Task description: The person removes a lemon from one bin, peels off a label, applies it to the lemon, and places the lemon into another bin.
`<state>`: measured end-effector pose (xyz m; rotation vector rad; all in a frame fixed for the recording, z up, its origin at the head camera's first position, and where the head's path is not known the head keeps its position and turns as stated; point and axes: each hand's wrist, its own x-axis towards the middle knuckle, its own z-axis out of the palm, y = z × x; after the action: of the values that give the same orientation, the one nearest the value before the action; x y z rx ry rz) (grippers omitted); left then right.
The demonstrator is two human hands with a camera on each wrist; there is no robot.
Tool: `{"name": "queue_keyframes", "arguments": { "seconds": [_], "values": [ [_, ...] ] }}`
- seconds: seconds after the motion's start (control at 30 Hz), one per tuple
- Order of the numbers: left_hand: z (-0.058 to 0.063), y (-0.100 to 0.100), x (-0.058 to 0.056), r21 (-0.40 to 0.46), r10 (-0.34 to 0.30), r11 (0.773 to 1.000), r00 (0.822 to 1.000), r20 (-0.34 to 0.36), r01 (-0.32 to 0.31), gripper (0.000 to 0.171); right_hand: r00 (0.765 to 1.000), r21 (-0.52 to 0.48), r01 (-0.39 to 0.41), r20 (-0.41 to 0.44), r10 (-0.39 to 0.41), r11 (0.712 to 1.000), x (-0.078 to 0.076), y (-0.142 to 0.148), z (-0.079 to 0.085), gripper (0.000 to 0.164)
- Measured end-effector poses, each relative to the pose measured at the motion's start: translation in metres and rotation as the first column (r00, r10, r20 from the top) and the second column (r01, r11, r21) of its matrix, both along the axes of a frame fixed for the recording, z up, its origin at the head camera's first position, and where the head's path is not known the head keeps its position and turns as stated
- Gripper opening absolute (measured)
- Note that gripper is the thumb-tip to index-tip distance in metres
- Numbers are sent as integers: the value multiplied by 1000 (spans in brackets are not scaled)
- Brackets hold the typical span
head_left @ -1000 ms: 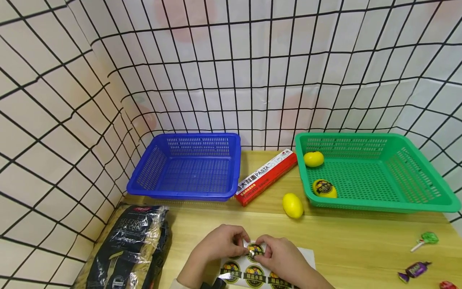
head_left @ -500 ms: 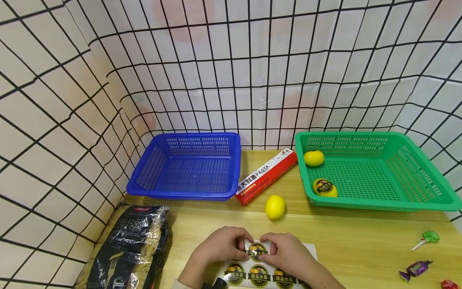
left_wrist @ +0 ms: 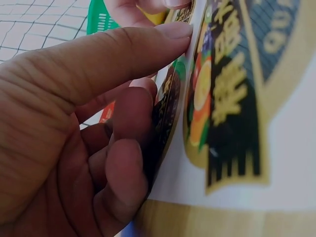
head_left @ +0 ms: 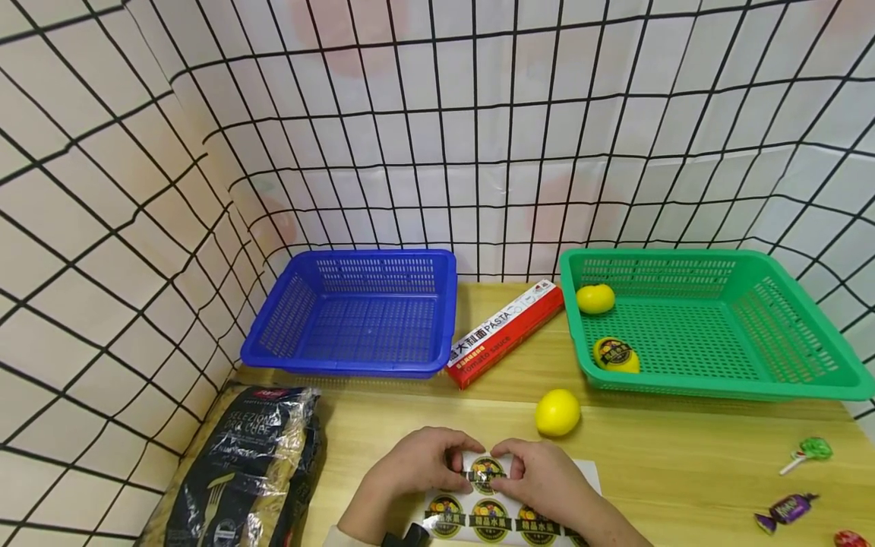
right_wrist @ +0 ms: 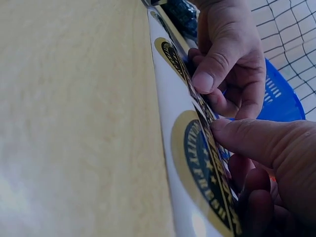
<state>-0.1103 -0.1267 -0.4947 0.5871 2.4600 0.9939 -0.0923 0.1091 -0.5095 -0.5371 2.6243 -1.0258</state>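
A white sheet of round black-and-gold fruit stickers (head_left: 490, 520) lies at the front of the table in the head view. My left hand (head_left: 425, 463) pinches it at the left of a top-row sticker (head_left: 487, 472). On that sticker's other side, my right hand (head_left: 543, 477) pinches the sheet too. Both thumbs sit close together on the printed face in the right wrist view, the left thumb (right_wrist: 210, 79) and right thumb (right_wrist: 247, 136); the fingers curl against the sheet. Whether the sticker's edge is lifted cannot be seen. A loose yellow lemon (head_left: 557, 412) lies beyond my right hand.
A blue basket (head_left: 349, 368) stands back left, a green basket (head_left: 718, 387) back right with two lemons, one bearing a sticker (head_left: 615, 352). Between them lies a red pasta box (head_left: 506, 334). A black pasta bag (head_left: 239, 463) is at left; a lollipop (head_left: 813, 448) and wrapped candies (head_left: 789, 509) are at right.
The loose lemon has rolled left, then back right and nearer to me. The sticker sheet has shifted slightly right, and both hands still pinch it around the same sticker.
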Motion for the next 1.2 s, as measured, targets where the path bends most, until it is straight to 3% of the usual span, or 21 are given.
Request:
{"name": "queue_keyframes", "arguments": {
  "seconds": [0.5,0.93,1.03,1.2],
  "values": [
    [1,3,0,-33,6,999,999,-40,-7,39,999,2,11,-30,-11,1000,0,-2,2,24],
    [1,4,0,-19,22,1000,1000,-15,-23,37,988,22,5,-156,-2,1000,2,-3,-3,12],
    [2,3,1,-22,18,1000,1000,-16,-18,38,995,-17,-18,-99,17,1000,1,0,0,11],
    [3,3,1,-9,13,1000,1000,-3,-13,41,998,-181,-27,58,38,983,0,8,9,8]
  ]
}}
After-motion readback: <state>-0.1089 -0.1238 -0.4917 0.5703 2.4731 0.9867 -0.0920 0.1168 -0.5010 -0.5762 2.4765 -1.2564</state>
